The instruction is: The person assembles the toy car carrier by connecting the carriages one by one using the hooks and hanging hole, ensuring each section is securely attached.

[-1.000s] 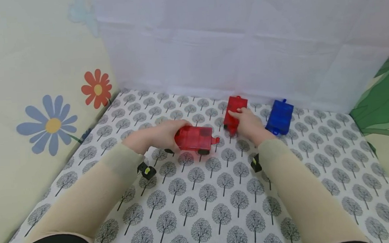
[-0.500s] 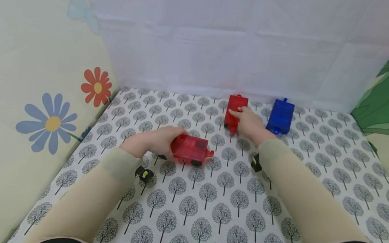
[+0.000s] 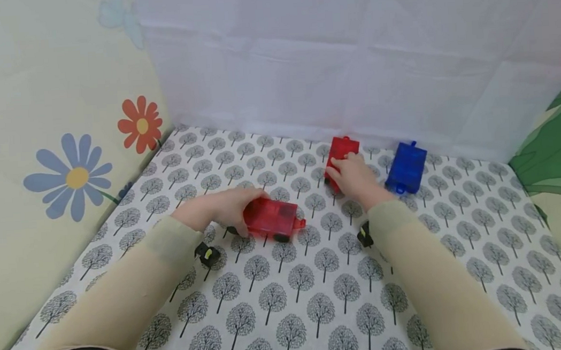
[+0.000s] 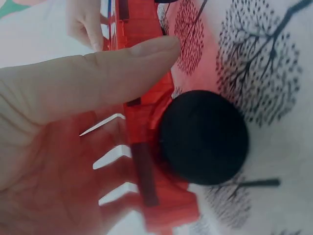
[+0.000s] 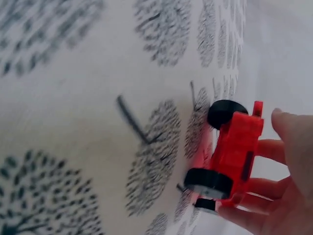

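Observation:
My left hand (image 3: 231,205) grips the rear of a translucent red toy wagon (image 3: 275,218) with black wheels; its coupling points right. In the left wrist view, the thumb (image 4: 132,68) lies across the wagon's side, close above a black wheel (image 4: 205,137), with the other fingers seen through the red plastic. Farther back, my right hand (image 3: 355,176) holds a second red toy wagon (image 3: 342,147). The right wrist view shows that wagon (image 5: 239,152) wheels down near the tabletop, with the thumb at one side and fingers curled around the other.
A blue toy wagon (image 3: 406,167) stands just right of the right hand, by the back edge. A white cloth (image 3: 264,63) hangs behind the tree-print tabletop (image 3: 296,281). A flower-painted wall (image 3: 78,251) rises on the left, another on the right.
The left hand has drawn its red wagon left and nearer to the body, turning it slightly. The right hand has moved its fingers on the second wagon, which has stayed nearly in place.

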Demonstrator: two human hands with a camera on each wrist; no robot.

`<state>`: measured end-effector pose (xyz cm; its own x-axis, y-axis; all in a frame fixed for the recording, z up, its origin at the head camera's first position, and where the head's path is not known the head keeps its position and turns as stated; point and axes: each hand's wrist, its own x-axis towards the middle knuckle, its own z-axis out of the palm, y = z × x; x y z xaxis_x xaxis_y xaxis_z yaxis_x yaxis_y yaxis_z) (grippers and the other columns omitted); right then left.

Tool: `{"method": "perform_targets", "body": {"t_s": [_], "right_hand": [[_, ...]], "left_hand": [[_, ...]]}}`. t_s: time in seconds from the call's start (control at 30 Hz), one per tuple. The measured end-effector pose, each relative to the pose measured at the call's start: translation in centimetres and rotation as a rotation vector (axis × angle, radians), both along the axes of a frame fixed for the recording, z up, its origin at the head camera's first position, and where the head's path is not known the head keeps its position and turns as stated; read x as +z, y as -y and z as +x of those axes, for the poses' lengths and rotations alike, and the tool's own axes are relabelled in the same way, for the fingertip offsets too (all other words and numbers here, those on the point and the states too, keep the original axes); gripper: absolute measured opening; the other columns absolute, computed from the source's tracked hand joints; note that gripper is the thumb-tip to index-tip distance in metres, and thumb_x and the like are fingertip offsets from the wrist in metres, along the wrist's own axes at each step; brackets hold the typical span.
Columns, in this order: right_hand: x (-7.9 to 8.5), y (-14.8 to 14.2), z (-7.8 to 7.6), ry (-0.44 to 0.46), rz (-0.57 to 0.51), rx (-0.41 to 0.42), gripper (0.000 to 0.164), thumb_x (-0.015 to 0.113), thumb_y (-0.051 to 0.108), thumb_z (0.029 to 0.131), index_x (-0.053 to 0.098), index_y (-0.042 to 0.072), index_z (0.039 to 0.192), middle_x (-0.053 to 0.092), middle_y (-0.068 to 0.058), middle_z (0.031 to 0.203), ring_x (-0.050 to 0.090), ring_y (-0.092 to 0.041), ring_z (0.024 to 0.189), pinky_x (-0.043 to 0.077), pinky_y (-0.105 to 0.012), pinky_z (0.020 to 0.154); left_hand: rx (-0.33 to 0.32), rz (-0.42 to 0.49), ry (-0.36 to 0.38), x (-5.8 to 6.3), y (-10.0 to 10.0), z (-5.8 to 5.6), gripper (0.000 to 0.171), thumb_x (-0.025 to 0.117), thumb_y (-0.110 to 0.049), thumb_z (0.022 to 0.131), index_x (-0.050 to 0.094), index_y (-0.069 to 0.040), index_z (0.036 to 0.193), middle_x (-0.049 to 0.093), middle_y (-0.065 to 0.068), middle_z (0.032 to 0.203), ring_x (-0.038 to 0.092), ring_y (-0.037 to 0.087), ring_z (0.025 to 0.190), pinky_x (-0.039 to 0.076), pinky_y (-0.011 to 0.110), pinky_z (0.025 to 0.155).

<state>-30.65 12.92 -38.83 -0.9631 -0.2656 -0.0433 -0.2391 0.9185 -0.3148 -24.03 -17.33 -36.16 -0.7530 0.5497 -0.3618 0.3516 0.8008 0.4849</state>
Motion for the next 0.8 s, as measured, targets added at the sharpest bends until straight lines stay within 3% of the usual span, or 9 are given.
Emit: {"method": "perform_targets", "body": {"t_s": [0.17, 0.3, 0.43, 0.63, 0.8], "right_hand": [[0.6, 0.4, -0.7, -0.039, -0.002, 0.003, 0.047, 0.048, 0.035, 0.104, 0.057, 0.002, 0.137, 0.053, -0.019, 0.133, 0.043, -0.035, 0.125, 0.034, -0.049, 0.107], [1.1, 0.3, -1.0, -0.049, -0.061, -0.059, 0.043, 0.048, 0.032, 0.105, 0.057, 0.003, 0.136, 0.051, -0.019, 0.134, 0.044, -0.035, 0.125, 0.037, -0.05, 0.105], [1.4, 0.9, -1.3, -0.025, -0.129, -0.162, 0.061, 0.049, 0.039, 0.103, 0.037, 0.002, 0.15, 0.034, -0.025, 0.148, 0.038, -0.041, 0.132, 0.038, -0.053, 0.104], [1.0, 2.2, -2.0, 0.104, -0.013, -0.322, 0.113, 0.046, 0.072, 0.09, 0.001, -0.011, 0.153, 0.015, -0.035, 0.154, 0.022, -0.047, 0.14, 0.032, -0.053, 0.109], [0.3, 2.3, -2.1, 0.178, -0.069, -0.407, 0.114, 0.05, 0.068, 0.09, -0.005, -0.011, 0.151, 0.01, -0.034, 0.156, 0.017, -0.048, 0.142, 0.027, -0.056, 0.111]], "left_hand": [[0.052, -0.056, 0.025, 0.4, -0.2, 0.1, 0.082, 0.089, 0.002, 0.059, 0.052, -0.019, 0.129, 0.058, 0.003, 0.119, 0.053, 0.023, 0.107, 0.049, 0.041, 0.088], [0.043, -0.09, 0.037, 0.8, -0.6, 0.3, 0.08, 0.09, 0.001, 0.06, 0.051, -0.019, 0.127, 0.059, 0.002, 0.116, 0.054, 0.022, 0.105, 0.048, 0.04, 0.088], [0.055, -0.111, 0.036, 1.2, -0.6, 0.4, 0.08, 0.091, 0.001, 0.059, 0.051, -0.019, 0.126, 0.059, 0.002, 0.116, 0.055, 0.021, 0.106, 0.047, 0.041, 0.091], [0.077, -0.119, 0.053, 1.3, -0.4, 0.4, 0.08, 0.09, 0.001, 0.06, 0.051, -0.021, 0.126, 0.059, 0.001, 0.116, 0.054, 0.021, 0.105, 0.047, 0.041, 0.091], [0.077, -0.108, 0.071, 1.3, -0.5, 0.5, 0.08, 0.09, 0.001, 0.06, 0.051, -0.021, 0.126, 0.059, 0.001, 0.117, 0.054, 0.021, 0.107, 0.045, 0.04, 0.093]]}}
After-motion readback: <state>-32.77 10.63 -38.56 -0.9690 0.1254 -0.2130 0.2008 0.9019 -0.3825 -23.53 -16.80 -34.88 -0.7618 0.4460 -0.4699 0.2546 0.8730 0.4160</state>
